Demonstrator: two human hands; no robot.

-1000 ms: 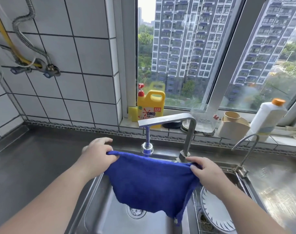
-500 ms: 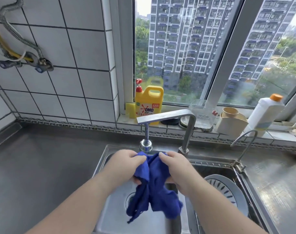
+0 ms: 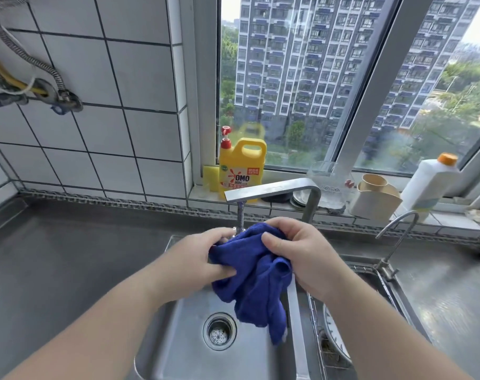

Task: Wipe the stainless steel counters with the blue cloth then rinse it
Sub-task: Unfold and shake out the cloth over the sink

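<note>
One view only here, the head camera, worn high and tipped forward and down over the sink (image 3: 178, 338). It faces the window (image 3: 301, 91) straight on, with the tiled wall (image 3: 96, 105) running off to the left. Wide-angle lens, so the straight edges bow near the frame borders. It sits close in: both forearms reach up from the bottom edge, and the steel desk (image 3: 55, 256) spreads out to either side.

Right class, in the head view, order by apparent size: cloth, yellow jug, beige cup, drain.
1. cloth, nearest the camera, so flattered
2. yellow jug
3. beige cup and drain: too alike to rank
</note>
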